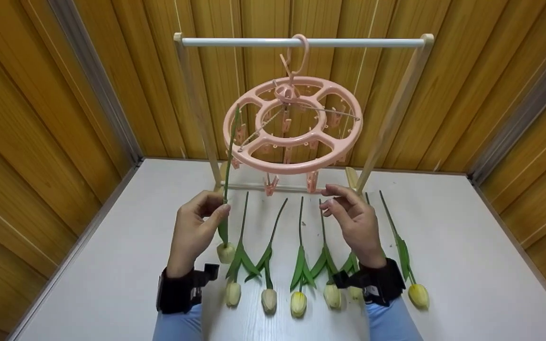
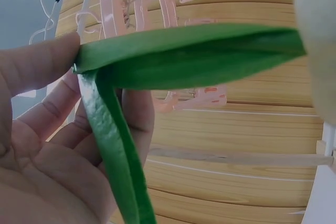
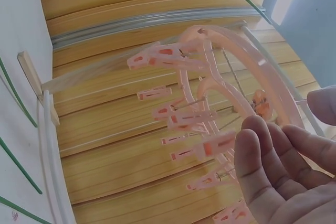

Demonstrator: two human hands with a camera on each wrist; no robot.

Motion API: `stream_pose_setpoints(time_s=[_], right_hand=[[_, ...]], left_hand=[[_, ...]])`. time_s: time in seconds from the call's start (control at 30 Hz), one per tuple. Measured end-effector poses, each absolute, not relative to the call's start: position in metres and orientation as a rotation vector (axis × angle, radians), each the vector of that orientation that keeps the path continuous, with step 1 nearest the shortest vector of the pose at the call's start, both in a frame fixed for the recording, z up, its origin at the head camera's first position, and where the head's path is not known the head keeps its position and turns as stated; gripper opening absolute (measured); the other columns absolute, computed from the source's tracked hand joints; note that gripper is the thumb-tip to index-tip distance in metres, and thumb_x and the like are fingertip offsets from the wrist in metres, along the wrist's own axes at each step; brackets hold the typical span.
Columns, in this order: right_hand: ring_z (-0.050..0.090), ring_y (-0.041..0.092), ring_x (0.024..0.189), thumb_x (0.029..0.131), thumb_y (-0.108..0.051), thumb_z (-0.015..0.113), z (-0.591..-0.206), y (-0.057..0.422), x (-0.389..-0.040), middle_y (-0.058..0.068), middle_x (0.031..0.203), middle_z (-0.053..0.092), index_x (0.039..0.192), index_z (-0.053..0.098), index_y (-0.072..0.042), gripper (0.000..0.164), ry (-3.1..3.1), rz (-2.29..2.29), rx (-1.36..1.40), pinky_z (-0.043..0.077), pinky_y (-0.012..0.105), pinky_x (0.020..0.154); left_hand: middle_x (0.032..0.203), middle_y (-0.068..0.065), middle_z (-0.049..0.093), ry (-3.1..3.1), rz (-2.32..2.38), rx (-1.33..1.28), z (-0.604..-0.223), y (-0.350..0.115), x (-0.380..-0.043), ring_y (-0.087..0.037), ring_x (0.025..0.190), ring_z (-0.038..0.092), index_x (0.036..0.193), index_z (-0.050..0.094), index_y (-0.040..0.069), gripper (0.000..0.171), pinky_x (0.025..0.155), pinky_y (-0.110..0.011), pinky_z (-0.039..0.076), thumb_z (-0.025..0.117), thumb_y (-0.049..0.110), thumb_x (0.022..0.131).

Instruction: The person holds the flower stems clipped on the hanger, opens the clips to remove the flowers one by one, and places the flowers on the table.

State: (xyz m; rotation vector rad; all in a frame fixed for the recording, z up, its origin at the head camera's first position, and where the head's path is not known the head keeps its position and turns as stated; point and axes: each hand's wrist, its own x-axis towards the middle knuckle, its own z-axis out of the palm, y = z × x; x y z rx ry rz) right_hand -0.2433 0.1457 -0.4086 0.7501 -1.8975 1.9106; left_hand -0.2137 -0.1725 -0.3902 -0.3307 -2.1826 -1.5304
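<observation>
My left hand (image 1: 195, 232) pinches an artificial tulip (image 1: 226, 253) between thumb and fingers, with its stem pointing up and its pale bloom down. In the left wrist view its green leaves (image 2: 199, 56) stand out beyond the fingertips, and the bloom is cut off at the right edge. Up the stem goes, past the left side of a pink round clip hanger (image 1: 296, 168). My right hand (image 1: 360, 227) is raised at the hanger's lower right, fingers loosely bent and holding nothing. Small pink clips (image 3: 205, 148) dangle near it in the right wrist view.
A white rod (image 1: 235, 42) on a wooden frame (image 1: 398, 109) carries the hanger by its hook. Several more tulips lie in a row on the white table (image 1: 126, 265), such as the yellow one (image 1: 418, 296) at right. Wood-patterned walls surround the table.
</observation>
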Motion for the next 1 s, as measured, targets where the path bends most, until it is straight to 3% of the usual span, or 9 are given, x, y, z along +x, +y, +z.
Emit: stream_pose_setpoints(time_s=[0.17,0.23,0.6,0.83,1.0], right_hand=[[0.069,0.015,0.099,0.103,0.006,0.055,-0.409,0.149,-0.243,0.033,0.119,0.061,0.126,0.059,0.017,0.026,-1.908,1.884,0.758,0.056,0.025,0.081],[0.068,0.015,0.1,0.102,0.006,0.055,-0.409,0.15,-0.244,0.034,0.119,0.06,0.125,0.061,0.016,0.025,-1.927,1.859,0.759,0.056,0.025,0.082],[0.064,0.006,0.107,0.098,0.009,0.061,-0.412,0.157,-0.246,0.026,0.12,0.064,0.126,0.064,0.011,0.028,-2.037,1.631,0.754,0.053,0.02,0.088],[0.064,0.018,0.105,0.098,0.007,0.062,-0.414,0.156,-0.245,0.021,0.12,0.066,0.127,0.065,0.008,0.028,-2.088,1.555,0.762,0.051,0.017,0.088],[0.063,0.016,0.105,0.099,0.007,0.061,-0.414,0.155,-0.243,0.022,0.12,0.065,0.127,0.065,0.009,0.028,-2.107,1.553,0.78,0.05,0.017,0.088]], left_hand=[[0.087,-0.008,0.072,-2.164,-1.553,-0.308,-0.389,-0.177,-0.212,-0.017,0.075,0.064,0.102,0.074,0.002,0.008,0.068,-0.025,0.052,0.074,0.002,0.094],[0.087,-0.009,0.071,-2.161,-1.554,-0.302,-0.389,-0.179,-0.212,-0.017,0.075,0.065,0.103,0.073,0.001,0.008,0.068,-0.025,0.052,0.074,0.002,0.094],[0.086,-0.01,0.071,-2.163,-1.524,-0.224,-0.391,-0.184,-0.215,-0.016,0.074,0.063,0.1,0.073,-0.001,0.007,0.067,-0.024,0.051,0.074,0.002,0.094],[0.087,-0.011,0.073,-2.175,-1.524,-0.172,-0.394,-0.188,-0.217,-0.017,0.073,0.065,0.099,0.073,0.0,0.006,0.067,-0.023,0.051,0.074,0.002,0.094],[0.086,-0.011,0.073,-2.193,-1.516,-0.147,-0.395,-0.188,-0.219,-0.016,0.072,0.063,0.1,0.073,-0.002,0.007,0.065,-0.022,0.049,0.074,0.004,0.094]])
